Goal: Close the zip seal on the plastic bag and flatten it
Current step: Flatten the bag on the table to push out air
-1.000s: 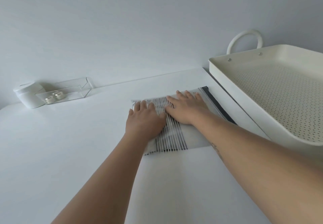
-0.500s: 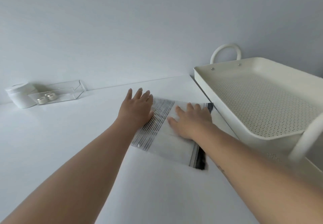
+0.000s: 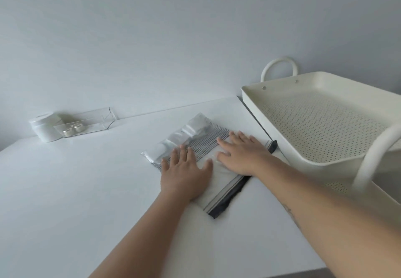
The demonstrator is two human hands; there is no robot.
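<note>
A clear plastic bag (image 3: pixel 196 137) with a band of thin dark stripes lies on the white table (image 3: pixel 76 191), its dark zip seal (image 3: pixel 235 191) at the near right edge. My left hand (image 3: pixel 186 174) rests palm down on the bag's near left part, fingers spread. Flat on the bag's right part, close to the seal, lies my right hand (image 3: pixel 240 154). The bag's far left end puffs up and looks crinkled and shiny. Neither hand grips anything.
A cream perforated tray (image 3: pixel 271 113) with looped handles stands at the right, its near handle (image 3: pixel 375 156) overhanging the table. At the back left a clear box (image 3: pixel 86 122) with small round items sits beside a white container (image 3: pixel 44 128). A wall rises behind.
My left hand slid back from the bag's far striped end to its near part. The far end now bulges up. The right hand stays pressed near the seal.
</note>
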